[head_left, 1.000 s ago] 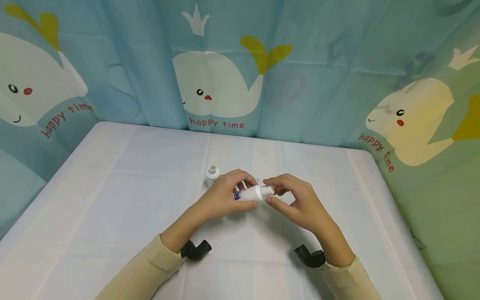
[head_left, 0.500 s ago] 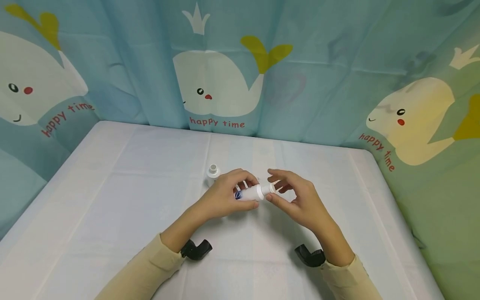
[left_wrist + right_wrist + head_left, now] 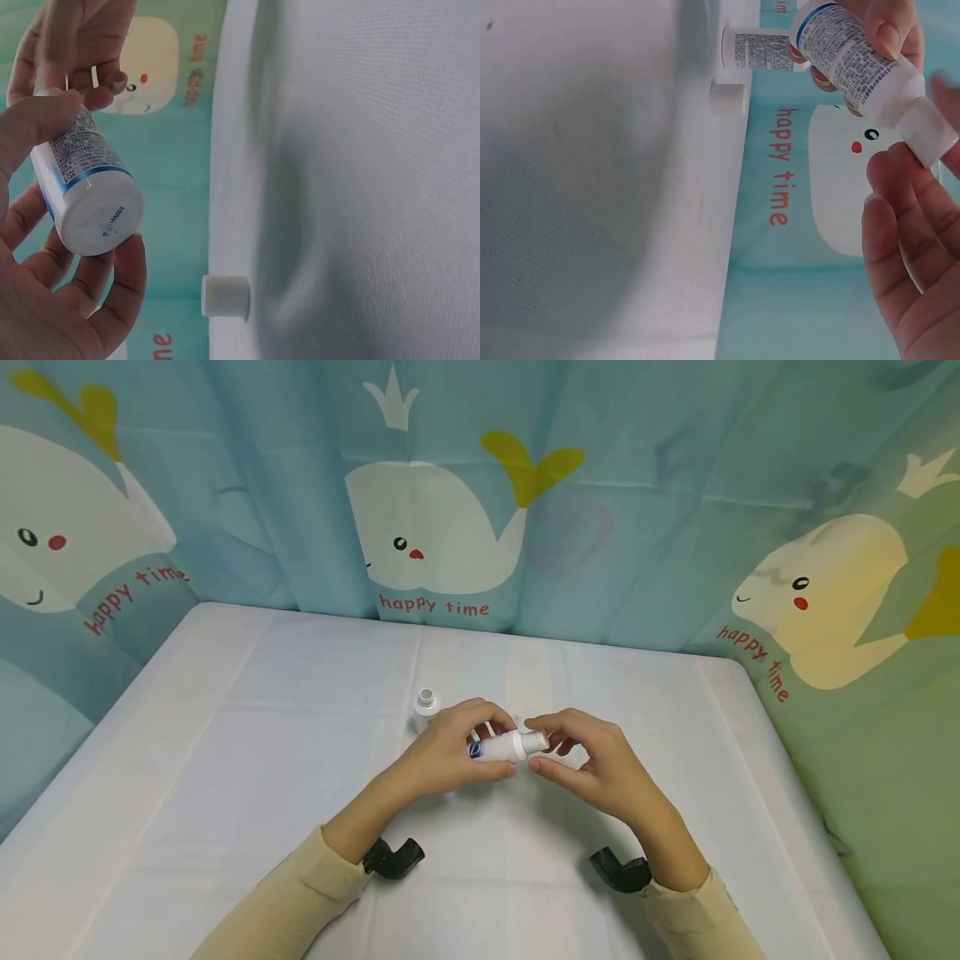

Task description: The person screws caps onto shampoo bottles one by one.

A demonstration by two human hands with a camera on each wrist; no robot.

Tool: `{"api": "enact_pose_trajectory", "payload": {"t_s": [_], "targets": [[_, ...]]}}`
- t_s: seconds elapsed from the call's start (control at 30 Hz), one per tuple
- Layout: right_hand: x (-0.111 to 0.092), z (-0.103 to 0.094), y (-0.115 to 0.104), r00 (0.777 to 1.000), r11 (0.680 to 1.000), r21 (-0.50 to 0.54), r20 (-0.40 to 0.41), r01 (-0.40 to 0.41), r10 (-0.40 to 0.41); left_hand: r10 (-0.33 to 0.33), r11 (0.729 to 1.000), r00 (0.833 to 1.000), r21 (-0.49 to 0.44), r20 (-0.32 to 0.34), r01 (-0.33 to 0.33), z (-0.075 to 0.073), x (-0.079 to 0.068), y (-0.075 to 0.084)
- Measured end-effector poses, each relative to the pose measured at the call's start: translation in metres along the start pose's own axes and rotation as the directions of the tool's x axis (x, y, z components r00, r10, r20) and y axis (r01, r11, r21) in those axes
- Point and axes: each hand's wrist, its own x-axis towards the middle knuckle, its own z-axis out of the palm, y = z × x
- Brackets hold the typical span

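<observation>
My left hand (image 3: pixel 442 752) grips a white bottle (image 3: pixel 495 748) with a blue mark and printed label, tilted sideways above the table. Its round base faces the camera in the left wrist view. On its neck sits a white cap (image 3: pixel 928 133). My right hand (image 3: pixel 600 768) has its thumb and fingers bent around this cap. One fingertip touches the cap's edge in the right wrist view, where the thumb is blurred. Behind my left hand stands a second white bottle (image 3: pixel 426 706), its neck uncovered. A loose white cap (image 3: pixel 728 99) is on the table near that bottle.
A white cloth covers the table (image 3: pixel 300 693). Behind it hangs a blue-green curtain (image 3: pixel 637 527) printed with whales. Each wrist carries a black camera mount (image 3: pixel 393 860) near the beige sleeve.
Half a second ago my right thumb was against the cap and the other fingers were raised. Now the fingers have come down around the cap again. My left hand and the bottle stay put.
</observation>
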Motion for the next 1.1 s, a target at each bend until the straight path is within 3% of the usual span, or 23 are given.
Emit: {"api": "enact_pose_trajectory", "payload": {"t_s": [0.27, 0.47, 0.57, 0.77, 0.93, 1.1], "targets": [[0.0009, -0.0024, -0.0011, 0.994, 0.992, -0.065, -0.022, -0.105, 0.104, 0.009, 1.000, 1.000, 0.005, 0.009, -0.009, 0.0043, 0.0021, 0.0003], [0.0012, -0.0046, -0.0015, 0.998, 1.000, 0.001, 0.065, -0.015, 0.015, 0.003, 1.000, 1.000, 0.014, 0.028, -0.003, 0.0052, 0.0040, -0.0004], [-0.0010, -0.0045, -0.0012, 0.998, 0.999, -0.034, 0.054, 0.033, -0.031, 0.010, 1.000, 0.999, 0.014, 0.043, -0.011, 0.0061, 0.0029, -0.0019], [-0.0067, 0.0003, 0.0006, 0.999, 0.991, -0.132, -0.031, 0.008, -0.012, 0.055, 0.998, 0.998, 0.030, 0.010, -0.055, 0.0084, 0.0013, 0.0001], [-0.0058, 0.0021, -0.0010, 0.998, 0.993, -0.107, -0.032, -0.049, 0.045, 0.051, 0.998, 0.999, 0.047, -0.018, -0.051, 0.0078, -0.0004, 0.0024], [-0.0049, 0.0011, -0.0013, 0.999, 0.996, -0.087, -0.031, -0.021, 0.018, 0.052, 0.998, 0.998, 0.034, -0.034, -0.051, 0.0062, -0.0030, 0.0029]]}}
